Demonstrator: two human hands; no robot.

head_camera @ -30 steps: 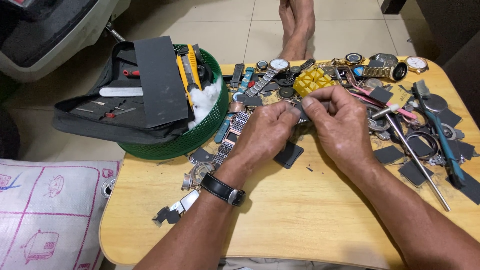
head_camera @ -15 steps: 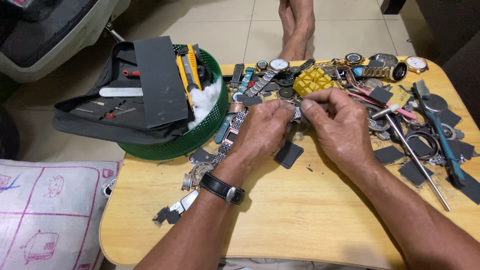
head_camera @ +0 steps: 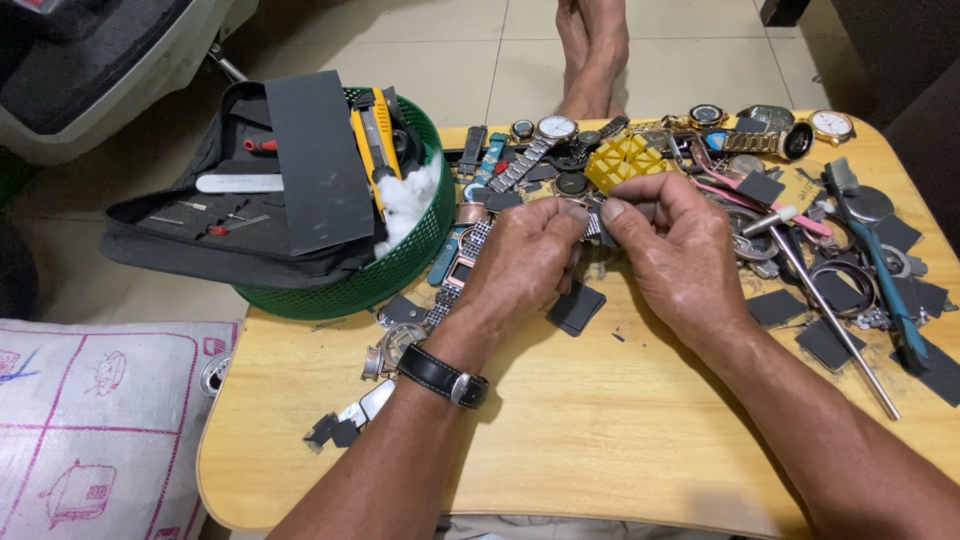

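At the far left a white woven sack [head_camera: 95, 420] with pink line drawings lies beside the pale wooden tabletop [head_camera: 620, 440], whose grain runs smooth and whose corners are rounded. On the tabletop's left end stands a round green plastic basket [head_camera: 400, 265] with a ribbed mesh wall; across its rim rests a black fabric tool pouch [head_camera: 200, 235] bearing a flat sheet of dark grey sandpaper [head_camera: 318, 160], a yellow utility knife [head_camera: 372, 135] and a wad of white cotton [head_camera: 412, 200]. Below the basket small metal watch cases and dark scraps lie scattered near the left wrist, which wears a black leather strap with a steel buckle [head_camera: 442, 375]. The left hand [head_camera: 525, 265] curls inward, its fingers narrow and pinched on a small piece of steel link bracelet [head_camera: 592, 226] at the middle of the tabletop; the right hand [head_camera: 680, 250] meets it there, thumb and forefinger also closed tight on the same piece, so that little of it shows between the fingertips. A dark square pad [head_camera: 577, 306] lies just beneath the hands. Behind them sits a yellow gridded plastic block [head_camera: 625, 160] among round-faced watches and metal bands. To the right lie a long steel rod [head_camera: 830, 315], a blue-handled tool [head_camera: 890, 290] and more dark grey squares.
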